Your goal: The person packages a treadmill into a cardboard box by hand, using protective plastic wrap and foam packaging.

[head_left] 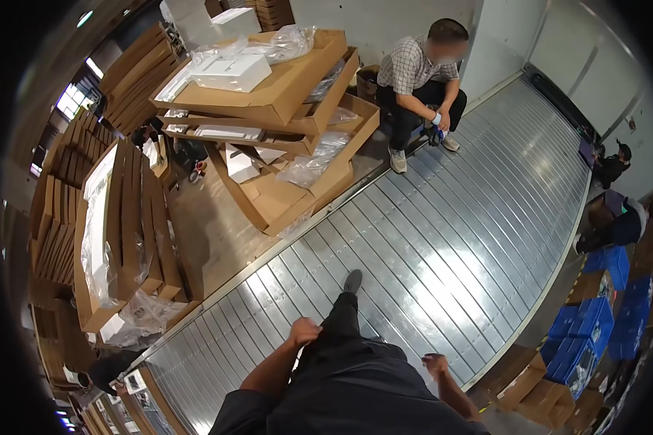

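Note:
My left hand (305,332) hangs beside my dark trouser leg, fingers curled in, with nothing visible in it. On the other side, my right hand (435,364) is held out over the metal floor, its fingers bent inward around nothing that I can see. Below me is a shiny floor of ribbed metal slats (413,239). One grey shoe (352,281) of mine is set forward on it. Neither hand touches a box or tool.
Stacked open cardboard trays (290,109) with white foam and clear plastic stand at left; more cardboard (141,217) leans nearer. A person (421,80) sits on the metal floor's far left edge. Blue bins (584,326) and people (617,217) are at right.

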`<state>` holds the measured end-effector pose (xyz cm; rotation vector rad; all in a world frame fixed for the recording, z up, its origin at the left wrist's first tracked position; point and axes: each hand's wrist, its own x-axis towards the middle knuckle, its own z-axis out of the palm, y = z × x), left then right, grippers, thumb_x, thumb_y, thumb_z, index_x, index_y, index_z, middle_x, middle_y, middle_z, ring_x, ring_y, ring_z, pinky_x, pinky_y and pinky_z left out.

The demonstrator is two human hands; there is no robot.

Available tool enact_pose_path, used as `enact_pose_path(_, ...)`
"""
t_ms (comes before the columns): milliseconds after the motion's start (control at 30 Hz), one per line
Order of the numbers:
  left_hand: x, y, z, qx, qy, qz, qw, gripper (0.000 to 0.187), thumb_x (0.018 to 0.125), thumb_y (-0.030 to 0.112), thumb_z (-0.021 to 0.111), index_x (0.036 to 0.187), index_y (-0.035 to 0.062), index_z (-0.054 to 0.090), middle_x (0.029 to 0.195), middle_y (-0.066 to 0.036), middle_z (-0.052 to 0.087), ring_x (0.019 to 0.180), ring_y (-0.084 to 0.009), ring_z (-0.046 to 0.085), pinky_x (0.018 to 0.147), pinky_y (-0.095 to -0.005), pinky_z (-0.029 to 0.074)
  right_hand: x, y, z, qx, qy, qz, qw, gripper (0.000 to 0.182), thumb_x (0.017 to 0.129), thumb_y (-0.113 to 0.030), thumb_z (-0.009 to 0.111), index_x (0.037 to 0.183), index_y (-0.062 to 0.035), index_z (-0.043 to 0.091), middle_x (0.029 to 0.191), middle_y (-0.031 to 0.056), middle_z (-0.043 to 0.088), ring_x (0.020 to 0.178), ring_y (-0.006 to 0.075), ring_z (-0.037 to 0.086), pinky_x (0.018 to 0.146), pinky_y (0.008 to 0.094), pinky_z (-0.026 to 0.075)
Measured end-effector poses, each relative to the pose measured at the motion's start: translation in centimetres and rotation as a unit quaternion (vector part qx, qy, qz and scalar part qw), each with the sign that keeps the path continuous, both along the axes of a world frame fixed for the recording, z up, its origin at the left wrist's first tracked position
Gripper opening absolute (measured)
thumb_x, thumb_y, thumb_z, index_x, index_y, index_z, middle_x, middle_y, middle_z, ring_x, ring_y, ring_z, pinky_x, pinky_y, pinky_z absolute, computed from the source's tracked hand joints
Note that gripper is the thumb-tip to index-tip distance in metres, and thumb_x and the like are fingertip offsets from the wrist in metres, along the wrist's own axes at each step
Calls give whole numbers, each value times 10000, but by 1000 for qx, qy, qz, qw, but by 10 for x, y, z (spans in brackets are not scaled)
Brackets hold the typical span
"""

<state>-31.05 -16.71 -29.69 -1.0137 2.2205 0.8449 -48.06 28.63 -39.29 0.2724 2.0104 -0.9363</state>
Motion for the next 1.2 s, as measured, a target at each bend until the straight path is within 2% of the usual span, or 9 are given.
enact_pose_path(233, -3, -66, -51, 36, -211, 2, 977, 477, 701, 413, 647, 873, -31, 654, 960, -221, 640, 971, -331, 608, 806, -368, 503, -113, -92, 56, -24, 108, -55, 992, 235, 744, -111, 614, 915, 43, 661, 705, 71, 632, 647, 135, 579, 591, 261, 451)
enact_pose_path(433, -164, -147, -74, 107, -21, -216, 970, 337, 734, 396, 597, 746, 66, 667, 773, -160, 640, 790, -321, 626, 680, -370, 495, -147, -182, 98, 85, 83, 103, 988, 391, 750, -377, 592, 1012, -99, 675, 1005, 152, 649, 966, 301, 610, 837, 336, 478)
enact_pose_path(533, -255, -173, -46, 128, 76, -57, 987, 254, 754, 326, 594, 774, 91, 688, 776, -161, 651, 750, -307, 635, 671, -380, 490, -170, -206, 53, 109, 164, 285, 938, 406, 790, -389, 518, 999, -73, 662, 974, 137, 659, 915, 337, 613, 811, 375, 486)
enact_pose_path(733, -371, -211, 3, 95, 102, -22, 990, 271, 746, 301, 626, 807, 44, 688, 778, -139, 675, 737, -280, 651, 675, -365, 494, -236, -267, 115, -37, 125, 4, 991, 362, 756, -320, 616, 1014, -71, 661, 979, 164, 658, 923, 282, 634, 826, 366, 485)
enact_pose_path(933, -364, -205, -48, 175, 33, 37, 983, 296, 770, 348, 586, 739, 70, 682, 687, -129, 647, 669, -291, 632, 652, -374, 486, -276, -247, 92, 28, 81, -1, 996, 320, 747, -294, 631, 979, -78, 674, 948, 133, 671, 895, 262, 639, 798, 355, 488)
enact_pose_path(1000, -343, -215, -108, 134, -62, -165, 975, 370, 784, 417, 535, 684, 85, 664, 684, -128, 638, 673, -293, 627, 666, -400, 485, -292, -224, 70, 45, 62, 36, 996, 413, 765, -365, 625, 1056, -74, 652, 1012, 148, 655, 950, 288, 624, 840, 337, 478)
enact_pose_path(1033, -372, -187, -50, 47, -119, -323, 938, 415, 782, 447, 510, 646, 78, 639, 682, -127, 634, 673, -302, 620, 684, -420, 480, -295, -211, 55, 3, -1, -29, 1000, 430, 779, -394, 616, 1073, -82, 648, 1024, 144, 653, 962, 284, 621, 852, 332, 472)
enact_pose_path(1133, -345, -202, -135, 72, 8, -392, 917, 397, 740, 456, 555, 645, 80, 638, 695, -130, 640, 701, -317, 630, 623, -413, 488, -331, -201, 54, -112, -90, -110, 984, 475, 810, -468, 581, 1097, -95, 642, 1028, 139, 655, 981, 278, 616, 871, 331, 458)
enact_pose_path(1200, -397, -185, -81, 80, 29, -353, 932, 381, 717, 432, 580, 666, 60, 639, 695, -131, 646, 682, -311, 640, 577, -414, 482, -367, -194, 66, -113, -72, -71, 988, 487, 826, -494, 551, 1090, -96, 646, 1021, 147, 654, 985, 285, 612, 875, 339, 451)
